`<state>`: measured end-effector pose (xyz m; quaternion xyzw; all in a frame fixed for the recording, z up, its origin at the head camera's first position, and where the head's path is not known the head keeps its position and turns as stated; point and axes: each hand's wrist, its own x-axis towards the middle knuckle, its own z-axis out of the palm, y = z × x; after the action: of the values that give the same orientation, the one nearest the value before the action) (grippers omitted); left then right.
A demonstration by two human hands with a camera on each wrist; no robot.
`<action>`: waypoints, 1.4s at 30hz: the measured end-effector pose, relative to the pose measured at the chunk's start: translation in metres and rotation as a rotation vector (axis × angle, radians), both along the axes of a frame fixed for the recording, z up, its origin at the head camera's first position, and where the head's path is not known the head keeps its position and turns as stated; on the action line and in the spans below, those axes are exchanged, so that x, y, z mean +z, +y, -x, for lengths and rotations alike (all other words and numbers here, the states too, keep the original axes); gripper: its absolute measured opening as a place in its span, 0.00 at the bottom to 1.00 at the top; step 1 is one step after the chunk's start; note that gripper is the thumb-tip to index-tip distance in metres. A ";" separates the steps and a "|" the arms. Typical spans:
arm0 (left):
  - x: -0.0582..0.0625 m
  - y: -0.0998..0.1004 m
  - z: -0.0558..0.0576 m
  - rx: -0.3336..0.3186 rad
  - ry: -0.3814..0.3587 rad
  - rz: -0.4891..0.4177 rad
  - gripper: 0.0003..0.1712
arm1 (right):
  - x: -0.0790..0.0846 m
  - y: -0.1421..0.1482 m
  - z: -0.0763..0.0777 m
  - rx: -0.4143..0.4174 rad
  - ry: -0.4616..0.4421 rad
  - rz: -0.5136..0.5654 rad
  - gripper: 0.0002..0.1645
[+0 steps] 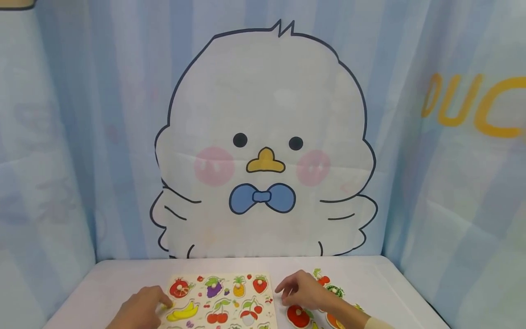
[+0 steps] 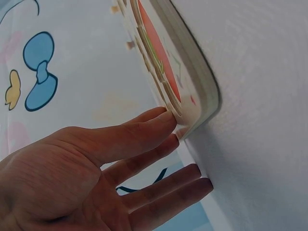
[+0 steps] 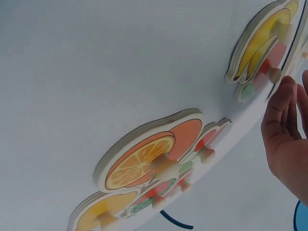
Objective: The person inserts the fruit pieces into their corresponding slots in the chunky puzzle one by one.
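A flat wooden puzzle board (image 1: 230, 276), printed with pictures of fruit, lies on the table. My left hand (image 1: 141, 308) is at its left side, with thumb and fingertips touching the board. In the left wrist view the thumb of the left hand (image 2: 72, 163) meets the board's corner (image 2: 207, 96); the lower fingers extend nearly straight. Between the board and the loose pieces hovers my right hand (image 1: 302, 290), bent fingers holding nothing, above a red fruit piece (image 1: 299, 316). In the right wrist view the right hand (image 3: 291, 127) is beside a knobbed banana piece (image 3: 255, 45).
Loose knobbed pieces lie to the board's right: cherries (image 1: 323, 279), a watermelon piece (image 1: 336, 291) and an orange piece (image 3: 137, 166) among them. A white table (image 1: 127, 278) carries everything. Behind it hangs a curtain (image 1: 263, 91) printed with a large duck.
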<state>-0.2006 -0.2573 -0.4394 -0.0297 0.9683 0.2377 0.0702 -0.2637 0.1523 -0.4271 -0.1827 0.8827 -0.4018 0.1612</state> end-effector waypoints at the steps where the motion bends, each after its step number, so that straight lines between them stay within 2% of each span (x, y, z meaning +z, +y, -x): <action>1: -0.001 -0.001 0.000 0.003 0.000 -0.003 0.19 | 0.000 0.001 -0.002 -0.001 -0.007 0.004 0.11; 11: 0.005 0.002 -0.003 -0.002 -0.009 0.016 0.19 | -0.002 0.019 -0.020 0.009 -0.027 -0.022 0.08; 22: 0.004 0.002 -0.003 -0.012 -0.005 0.027 0.20 | 0.008 0.033 -0.047 -0.125 -0.142 -0.065 0.06; 27: 0.004 0.001 -0.003 -0.011 0.000 0.020 0.19 | 0.008 0.039 -0.055 -0.140 -0.150 -0.088 0.04; 32: 0.001 0.000 -0.001 -0.011 -0.003 0.015 0.19 | 0.004 0.044 -0.061 -0.162 -0.159 -0.101 0.07; 42: -0.001 -0.001 0.002 0.000 -0.012 0.021 0.20 | -0.004 0.056 -0.058 -0.069 -0.142 -0.046 0.08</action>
<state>-0.2022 -0.2584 -0.4403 -0.0316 0.9703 0.2274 0.0756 -0.2061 0.2083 -0.4314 -0.1192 0.8838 -0.3988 0.2136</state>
